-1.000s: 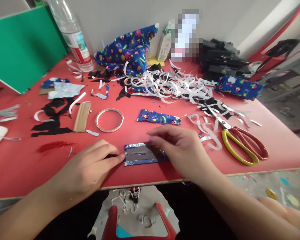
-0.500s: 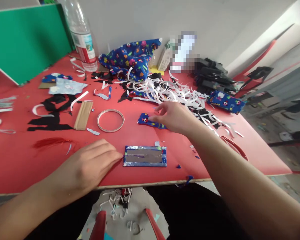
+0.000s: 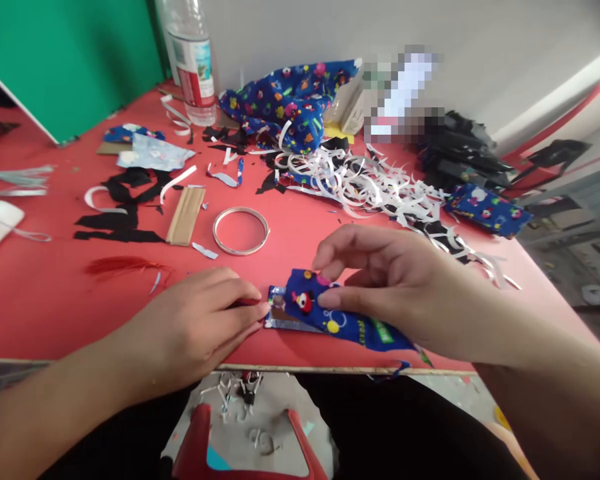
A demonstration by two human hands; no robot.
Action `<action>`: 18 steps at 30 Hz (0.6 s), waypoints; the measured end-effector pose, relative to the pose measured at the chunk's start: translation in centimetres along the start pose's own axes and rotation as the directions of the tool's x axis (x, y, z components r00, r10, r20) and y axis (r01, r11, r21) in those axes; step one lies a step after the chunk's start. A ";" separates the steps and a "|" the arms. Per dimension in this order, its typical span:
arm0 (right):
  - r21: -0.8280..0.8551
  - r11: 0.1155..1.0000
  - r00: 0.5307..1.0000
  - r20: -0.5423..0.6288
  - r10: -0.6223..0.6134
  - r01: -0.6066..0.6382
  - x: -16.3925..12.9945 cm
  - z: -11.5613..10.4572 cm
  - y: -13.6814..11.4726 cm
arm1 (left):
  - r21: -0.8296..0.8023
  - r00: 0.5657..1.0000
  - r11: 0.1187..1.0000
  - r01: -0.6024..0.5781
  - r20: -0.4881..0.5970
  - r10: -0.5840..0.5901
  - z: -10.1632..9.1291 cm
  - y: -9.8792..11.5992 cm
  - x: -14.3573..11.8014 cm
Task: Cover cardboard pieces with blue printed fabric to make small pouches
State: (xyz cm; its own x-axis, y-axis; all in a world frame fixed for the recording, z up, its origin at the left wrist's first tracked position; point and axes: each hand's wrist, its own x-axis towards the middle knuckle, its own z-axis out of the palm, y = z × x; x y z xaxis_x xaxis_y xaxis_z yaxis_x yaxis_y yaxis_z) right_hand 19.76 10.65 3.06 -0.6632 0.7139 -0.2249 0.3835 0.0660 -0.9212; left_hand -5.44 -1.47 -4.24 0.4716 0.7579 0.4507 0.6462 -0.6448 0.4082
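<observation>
My right hand [image 3: 390,293] pinches a strip of blue cartoon-print fabric [image 3: 345,320] between thumb and fingers. The strip hangs over a small flat rectangular panel [image 3: 293,325] and hides most of it. That panel has a grey-brown middle and a blue fabric border under shiny clear tape. My left hand [image 3: 215,320] rests on the table, fingers closed together, their tips gripping the panel's left end. Behind the hands lies a roll of tape or thin ring [image 3: 241,231], with a folded cardboard piece [image 3: 186,215] to its left.
On the red table [image 3: 25,293] are white paper strips [image 3: 360,180], black scraps [image 3: 125,217], red threads [image 3: 125,267] and crumpled print fabric [image 3: 290,100]. A plastic bottle [image 3: 195,73] and green board [image 3: 80,60] stand at the back left. A blue printed bundle [image 3: 487,210] lies right.
My right hand has lifted the blue fabric strip off the table and brought it nearer, over the panel. My left hand stays at the panel's left end. The view has shifted slightly.
</observation>
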 end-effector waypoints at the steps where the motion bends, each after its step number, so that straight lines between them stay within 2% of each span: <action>1: -0.002 0.999 0.998 0.047 0.034 -0.034 0.1 0.6 0.0 | 0.023 1.000 1.000 -0.012 0.010 0.011 0.0 0.0 0.0; 4: 0.005 0.993 0.983 0.140 0.119 -0.121 0.8 2.1 0.5 | 0.083 0.999 0.996 -0.041 0.023 0.040 0.1 0.0 -0.1; 8: 0.188 0.959 0.949 0.273 0.158 -0.213 1.2 3.2 0.7 | 0.071 0.999 0.997 -0.038 0.035 0.035 0.0 0.0 -0.1; 10: 0.223 0.937 0.937 0.285 0.201 -0.269 1.3 3.4 0.7 | 0.057 0.999 0.998 -0.034 0.036 0.032 0.0 -0.1 0.0; 12: 0.133 0.948 0.940 0.225 0.256 -0.290 1.5 3.5 1.0 | 0.051 0.999 0.998 -0.027 0.041 0.025 0.1 -0.1 0.0; 14: -0.044 0.964 0.956 0.120 0.267 -0.264 1.7 3.6 1.5 | 0.051 0.998 0.999 -0.017 0.054 0.014 0.1 -0.1 0.1; 16: -0.225 0.952 0.975 0.030 0.219 -0.207 1.9 3.8 1.9 | 0.060 0.997 0.998 -0.022 0.069 0.018 0.0 0.0 0.1; 18: -0.358 0.923 0.988 -0.005 0.152 -0.143 2.0 3.9 2.0 | 0.076 0.997 0.997 -0.032 0.076 0.026 0.0 0.0 0.0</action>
State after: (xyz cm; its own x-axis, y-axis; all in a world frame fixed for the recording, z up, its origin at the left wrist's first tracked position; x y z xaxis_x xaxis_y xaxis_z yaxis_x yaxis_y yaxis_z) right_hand 16.69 9.48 -0.46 -0.5940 0.7193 -0.3602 0.6789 0.2080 -0.7041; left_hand -5.44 -1.44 -4.24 0.5328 0.7460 0.3995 0.6746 -0.6594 0.3318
